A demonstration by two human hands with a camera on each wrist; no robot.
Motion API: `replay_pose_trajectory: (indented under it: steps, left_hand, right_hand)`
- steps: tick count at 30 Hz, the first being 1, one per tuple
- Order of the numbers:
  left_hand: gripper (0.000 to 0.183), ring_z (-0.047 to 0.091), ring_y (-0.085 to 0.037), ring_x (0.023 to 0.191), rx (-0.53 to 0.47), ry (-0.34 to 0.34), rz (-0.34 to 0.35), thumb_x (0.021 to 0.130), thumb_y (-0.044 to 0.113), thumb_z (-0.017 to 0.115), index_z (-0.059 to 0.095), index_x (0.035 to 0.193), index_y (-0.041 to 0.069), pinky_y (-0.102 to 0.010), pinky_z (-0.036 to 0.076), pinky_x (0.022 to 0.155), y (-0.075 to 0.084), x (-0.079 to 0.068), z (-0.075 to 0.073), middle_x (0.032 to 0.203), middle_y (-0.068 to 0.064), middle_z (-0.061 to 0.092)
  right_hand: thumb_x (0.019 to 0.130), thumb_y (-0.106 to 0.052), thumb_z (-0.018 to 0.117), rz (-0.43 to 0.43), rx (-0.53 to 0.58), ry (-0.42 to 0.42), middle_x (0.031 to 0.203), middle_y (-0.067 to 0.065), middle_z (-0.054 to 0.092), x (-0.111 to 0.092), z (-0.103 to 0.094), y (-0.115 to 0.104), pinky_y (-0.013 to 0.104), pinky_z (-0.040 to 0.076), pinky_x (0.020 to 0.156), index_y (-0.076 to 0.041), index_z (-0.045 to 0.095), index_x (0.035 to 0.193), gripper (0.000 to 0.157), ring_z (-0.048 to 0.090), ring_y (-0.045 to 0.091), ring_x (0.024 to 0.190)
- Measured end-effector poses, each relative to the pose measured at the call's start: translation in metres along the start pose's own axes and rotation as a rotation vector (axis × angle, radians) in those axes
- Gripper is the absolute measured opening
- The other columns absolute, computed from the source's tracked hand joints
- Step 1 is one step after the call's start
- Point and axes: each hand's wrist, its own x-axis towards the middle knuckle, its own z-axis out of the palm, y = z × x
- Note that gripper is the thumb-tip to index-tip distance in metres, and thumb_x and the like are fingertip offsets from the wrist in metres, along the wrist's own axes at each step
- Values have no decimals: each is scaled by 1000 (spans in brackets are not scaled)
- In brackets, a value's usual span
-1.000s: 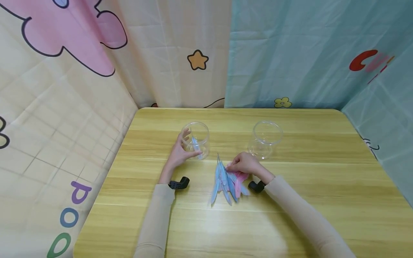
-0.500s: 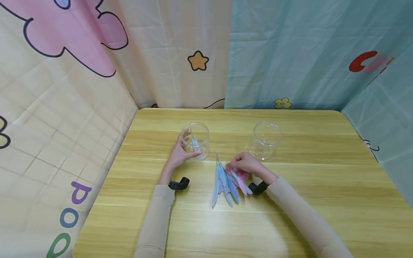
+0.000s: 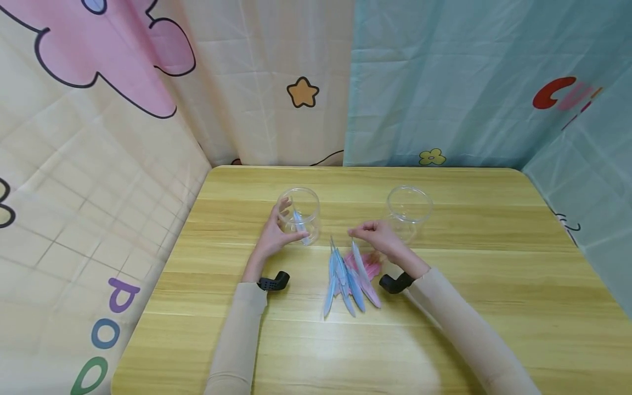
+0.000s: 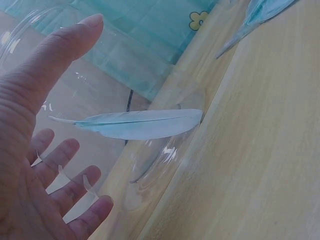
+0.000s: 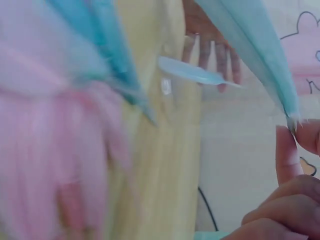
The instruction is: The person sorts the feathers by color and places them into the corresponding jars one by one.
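My right hand point(image 3: 381, 239) pinches a pale blue feather point(image 3: 362, 266) by its quill tip, between thumb and forefinger. In the right wrist view this feather point(image 5: 257, 47) stretches up from the fingertips. Below that hand lie several blue feathers point(image 3: 339, 277) fanned on the table, with pink feathers point(image 3: 371, 264) beside them. My left hand point(image 3: 272, 237) holds the left clear jar point(image 3: 311, 214), thumb on the near side and fingers round the far left. Inside that jar leans one light blue feather point(image 4: 145, 124), quill upward.
A second clear jar point(image 3: 410, 204) stands to the right, just behind my right hand. The wooden table point(image 3: 306, 351) ends at a back edge against printed curtains point(image 3: 266, 66). Curtains also hang at both sides.
My right hand has drawn a blue feather out of the pile and lifted its quill end up and slightly away from me. The left hand and its jar have stayed still.
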Motion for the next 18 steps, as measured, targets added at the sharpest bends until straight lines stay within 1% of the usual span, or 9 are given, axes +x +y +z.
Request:
replay_pose_trajectory:
  steps: [1, 3, 5, 7, 8, 10, 13, 15, 18]
  left_hand:
    - [105, 32, -25, 134, 1, 1, 1, 71, 30, 85, 17, 151, 30, -46, 22, 109, 0, 0, 0, 149, 4, 32]
    - [104, 32, -25, 134, 1, 3, 3, 71, 31, 85, 17, 151, 30, -47, 22, 108, 1, 0, -1, 149, 4, 32]
    - [105, 32, -25, 134, 0, 5, 1, 71, 32, 85, 18, 151, 31, -47, 22, 108, 1, -1, -1, 149, 3, 32]
    - [105, 32, -25, 134, -3, 5, 2, 70, 34, 85, 18, 150, 31, -47, 23, 108, 1, -1, -1, 149, 3, 32]
    - [105, 31, -25, 134, -7, 3, 5, 70, 34, 85, 18, 150, 31, -47, 22, 108, 1, -1, -1, 149, 2, 32]
    - [105, 31, -24, 134, -12, 4, 6, 70, 34, 85, 18, 150, 31, -47, 22, 108, 1, -2, -1, 149, 2, 32]
    - [105, 31, -23, 134, -24, 3, 8, 70, 34, 85, 18, 151, 31, -48, 22, 108, 1, -3, -1, 149, 4, 31]
    - [105, 31, -23, 134, -28, 3, 7, 70, 33, 86, 18, 151, 29, -48, 23, 108, 2, -3, 0, 149, 6, 32]
    - [105, 31, -23, 134, -24, 0, 13, 70, 30, 86, 18, 151, 26, -49, 23, 107, 2, -4, -1, 149, 6, 32]
  right_hand:
    - [86, -37, 69, -18, 8, 22, 96, 1, 66, 1, -1, -4, 38, 40, 84, 1, 71, 96, 40, 49, 15, 89]
    - [86, -38, 69, -39, 56, 70, 81, -2, 61, 4, -1, -14, 36, 39, 78, -1, 71, 95, 38, 45, 13, 74]
    - [86, -38, 69, -74, 101, 109, 70, -4, 51, 6, -1, -23, 31, 35, 63, -3, 71, 93, 36, 35, 12, 59]
    - [86, -38, 70, -114, 152, 147, 66, -5, 44, 9, 1, -32, 28, 28, 53, -5, 72, 92, 33, 29, 10, 53]
    - [85, -38, 70, -130, 186, 171, 63, -4, 39, 11, 3, -37, 28, 23, 50, -6, 72, 92, 33, 24, 13, 50]
    - [85, -40, 70, -180, 234, 215, 67, -5, 46, 15, 7, -47, 27, 25, 50, -3, 72, 94, 37, 29, 12, 54]
    - [85, -39, 71, -226, 332, 287, 66, -4, 47, 22, 15, -64, 27, 28, 53, -1, 71, 95, 40, 33, 12, 58]
    - [85, -38, 71, -262, 393, 337, 65, -5, 49, 26, 20, -74, 26, 29, 54, -2, 71, 94, 37, 34, 11, 58]
    - [86, -34, 71, -338, 482, 404, 59, -2, 43, 34, 28, -88, 24, 27, 50, -4, 71, 91, 30, 30, 10, 53]
